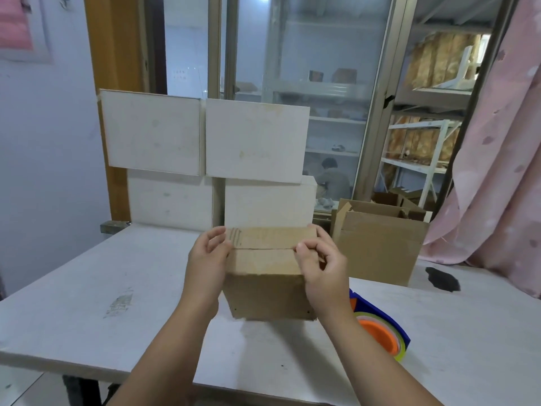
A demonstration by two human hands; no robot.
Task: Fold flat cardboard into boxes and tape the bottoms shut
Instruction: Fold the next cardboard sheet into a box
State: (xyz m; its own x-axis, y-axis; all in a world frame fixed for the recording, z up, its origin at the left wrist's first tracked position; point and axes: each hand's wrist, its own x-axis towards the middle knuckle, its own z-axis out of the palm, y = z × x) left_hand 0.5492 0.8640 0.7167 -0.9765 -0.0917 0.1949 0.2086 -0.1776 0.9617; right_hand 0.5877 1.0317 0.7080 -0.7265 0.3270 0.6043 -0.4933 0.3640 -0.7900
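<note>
Head view: small brown box (266, 276) stood on the table (87, 288) between both hands, flaps folded shut on top, no tape evident on the seam. Left hand (206, 259) lay against the left end, fingers loosely curled; grip could not be confirmed. Right hand (319, 265) pinched at the seam's right end. Judged light, stiff at corners, flaps springy; best held by both ends.

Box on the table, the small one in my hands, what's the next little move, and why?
Probably press the flaps down with the left hand and reach the right hand to the tape dispenser beside it. On the box, the two top flaps meet at a seam with no tape visible, and both hands are at its ends.
</note>
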